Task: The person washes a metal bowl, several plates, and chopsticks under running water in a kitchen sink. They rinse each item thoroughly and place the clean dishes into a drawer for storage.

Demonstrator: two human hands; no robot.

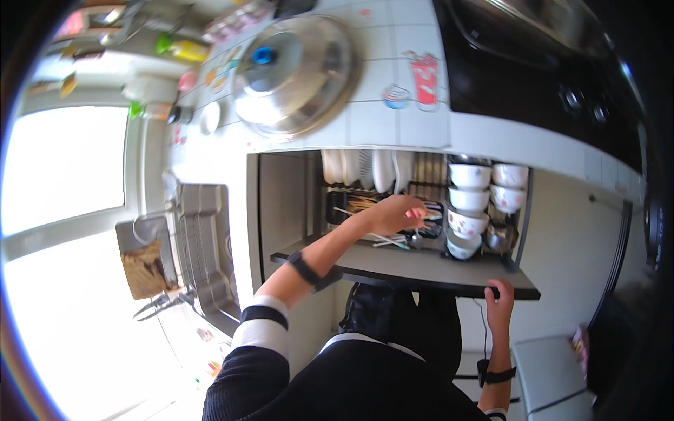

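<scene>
My left hand (pixel 397 214) is over the pulled-out drawer, above a black utensil tray (pixel 337 208) with wooden chopsticks (pixel 363 203) in it. Its fingers are curled, and a small metal spoon (pixel 417 240) shows just below them; whether the hand holds it is unclear. At the right end of the drawer front (pixel 421 276), my right hand (pixel 500 299) has its fingers hooked on the top edge. Stacked white bowls (pixel 468 200) stand in the drawer to the right of the tray, and white plates (pixel 383 171) stand on edge behind it.
On the tiled counter (pixel 368 105) a large metal lid (pixel 300 79) with a blue knob sits left of a black cooktop (pixel 505 94). A steel sink (pixel 205 252) lies at left, near a wooden cutting board (pixel 145 268). A metal pot (pixel 500 237) stands in the drawer.
</scene>
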